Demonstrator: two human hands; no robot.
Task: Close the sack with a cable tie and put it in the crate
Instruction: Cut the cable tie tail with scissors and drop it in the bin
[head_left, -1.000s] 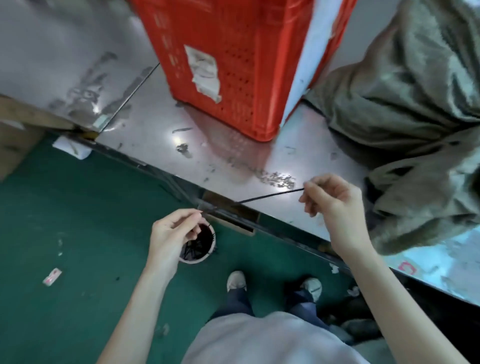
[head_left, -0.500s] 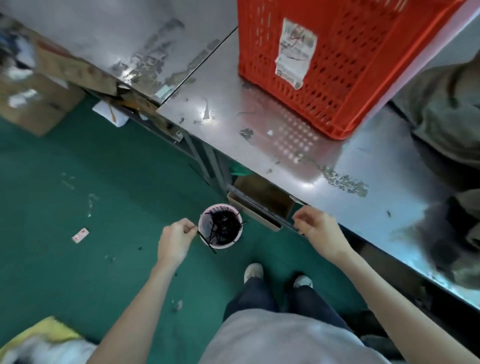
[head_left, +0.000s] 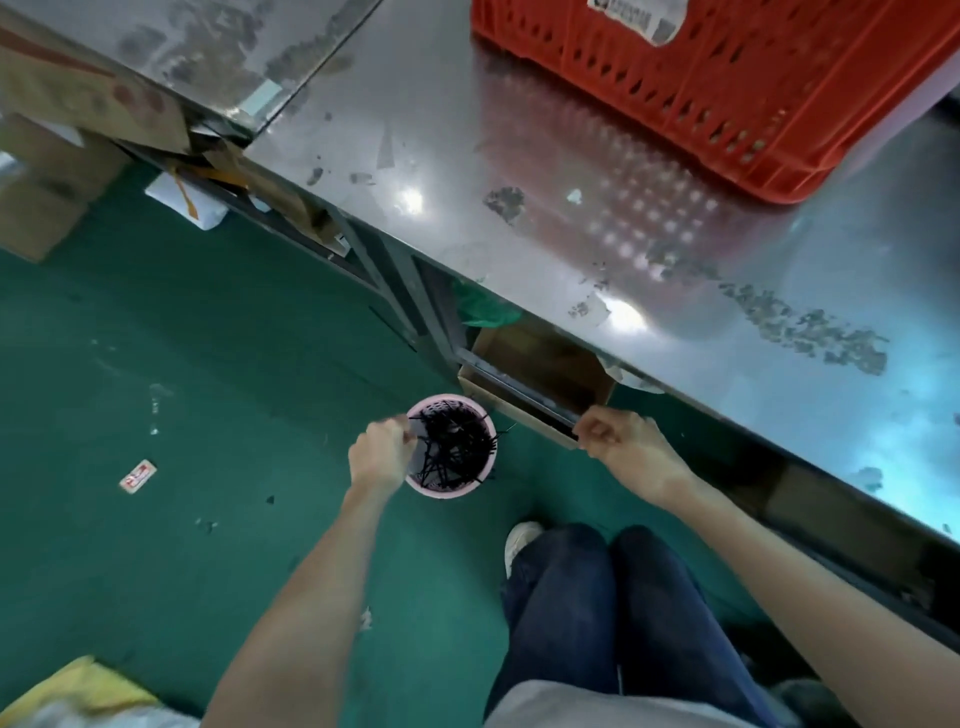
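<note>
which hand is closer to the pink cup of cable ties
Left. The left hand touches the pink cup at its rim; the right hand is apart, by the table edge.

Both bare arms reach forward and down, the left hand and right hand curled into loose fists.

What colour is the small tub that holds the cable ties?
Pink tub, black ties inside; head view.

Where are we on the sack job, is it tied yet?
Not that I can see. The sack is out of view and the red crate sits on the steel table. The left hand is at the pink cup of cable ties; the right hand is curled by the table edge. Tying and crating remain.
</note>
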